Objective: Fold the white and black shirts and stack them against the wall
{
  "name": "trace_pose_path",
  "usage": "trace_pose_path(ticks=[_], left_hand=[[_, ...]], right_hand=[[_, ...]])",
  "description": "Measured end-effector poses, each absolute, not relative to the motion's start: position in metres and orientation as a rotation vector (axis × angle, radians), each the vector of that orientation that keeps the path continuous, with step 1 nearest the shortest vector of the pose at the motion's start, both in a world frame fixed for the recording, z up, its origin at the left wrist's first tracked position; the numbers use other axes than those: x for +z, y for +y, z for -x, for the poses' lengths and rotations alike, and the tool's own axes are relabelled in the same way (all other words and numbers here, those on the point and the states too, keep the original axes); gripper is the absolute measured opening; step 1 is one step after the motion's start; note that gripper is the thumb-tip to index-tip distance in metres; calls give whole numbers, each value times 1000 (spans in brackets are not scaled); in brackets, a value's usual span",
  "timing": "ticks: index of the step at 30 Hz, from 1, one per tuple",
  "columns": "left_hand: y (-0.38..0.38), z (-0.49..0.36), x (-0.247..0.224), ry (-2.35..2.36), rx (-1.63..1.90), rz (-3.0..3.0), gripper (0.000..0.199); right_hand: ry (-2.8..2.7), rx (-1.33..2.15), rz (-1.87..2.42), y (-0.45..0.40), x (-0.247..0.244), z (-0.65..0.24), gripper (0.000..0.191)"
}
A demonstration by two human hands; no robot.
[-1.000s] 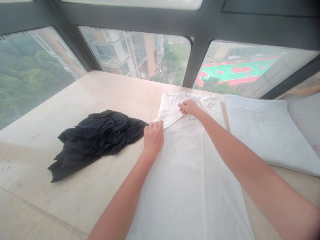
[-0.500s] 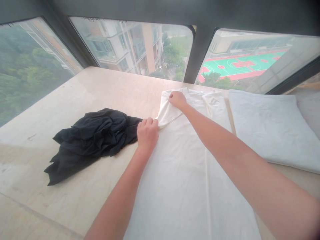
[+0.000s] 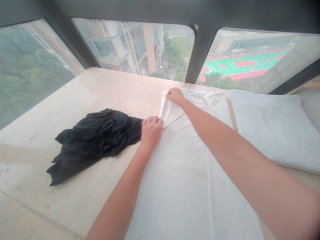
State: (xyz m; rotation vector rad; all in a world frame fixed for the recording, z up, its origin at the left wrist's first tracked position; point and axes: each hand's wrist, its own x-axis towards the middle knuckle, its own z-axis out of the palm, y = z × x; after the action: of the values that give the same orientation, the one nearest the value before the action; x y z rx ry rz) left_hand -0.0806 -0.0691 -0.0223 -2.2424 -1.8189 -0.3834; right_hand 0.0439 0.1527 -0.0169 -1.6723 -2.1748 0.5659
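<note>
A white garment (image 3: 177, 173) lies spread on the pale stone ledge, its neckline near the windows and one seam running down its length. My left hand (image 3: 152, 131) is closed on the garment's left edge, at the lower corner of a folded sleeve part. Farther up, my right hand (image 3: 175, 96) pinches the same part near the shoulder, and the cloth is stretched between both hands. Crumpled black cloth (image 3: 97, 136) lies just left of my left hand. My fingertips are partly hidden in both hands.
A folded white cloth (image 3: 272, 126) lies on the right, beside the garment. Windows with dark frames (image 3: 202, 50) border the far side of the stone ledge (image 3: 120, 86). Buildings, trees and a sports court show outside.
My left hand has shifted slightly up and to the right with the garment's edge. My right hand has moved slightly up and left, still holding the cloth.
</note>
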Motion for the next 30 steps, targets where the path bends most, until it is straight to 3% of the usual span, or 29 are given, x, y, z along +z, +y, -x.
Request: trace_pose_path(ticks=[7,13,21,25,30], left_hand=[[-85,79,-9,-1930,-415,2240,23],[-191,92,15,-2335,-335,2105,41],[-339,98,19,-3174,-95,1797,30],[-366,91,24,-3306,38,1780,25],[-386,94,17,-3349,-85,1786,29]], right_hand=[[-2195,402,1602,141,-16,-45,25],[-2265,327,1464,100,-9,-84,31],[-2375,419,1458,55,1,-85,23],[-2402,435,1247,15,-4,-49,21],[-2537,417,1041,-20,-23,-39,21]])
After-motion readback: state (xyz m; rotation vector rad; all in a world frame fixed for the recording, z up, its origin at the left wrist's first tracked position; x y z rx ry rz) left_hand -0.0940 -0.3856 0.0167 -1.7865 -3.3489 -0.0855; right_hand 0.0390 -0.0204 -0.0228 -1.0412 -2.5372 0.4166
